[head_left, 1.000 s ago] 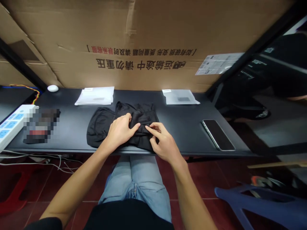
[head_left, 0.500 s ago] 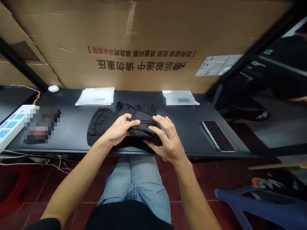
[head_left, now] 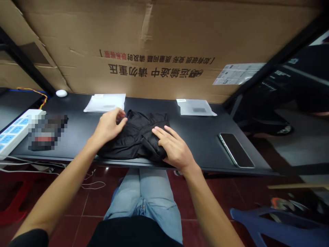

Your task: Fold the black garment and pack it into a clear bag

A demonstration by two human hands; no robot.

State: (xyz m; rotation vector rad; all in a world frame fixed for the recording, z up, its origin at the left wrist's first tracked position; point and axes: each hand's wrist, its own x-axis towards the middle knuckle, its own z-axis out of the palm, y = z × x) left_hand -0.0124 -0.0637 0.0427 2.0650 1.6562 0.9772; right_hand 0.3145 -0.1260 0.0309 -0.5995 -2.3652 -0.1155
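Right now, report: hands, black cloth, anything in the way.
Left hand by left side of black cloth; right hand on its bunched right end. Cloth rumpled. Phone off right, apart.

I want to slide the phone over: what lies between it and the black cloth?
The head view shows the right hand on the black cloth, then black tabletop up to the phone.

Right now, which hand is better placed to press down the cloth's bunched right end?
Probably the right: the right hand rests on that end of the black cloth, while the left hand is over at its left side.
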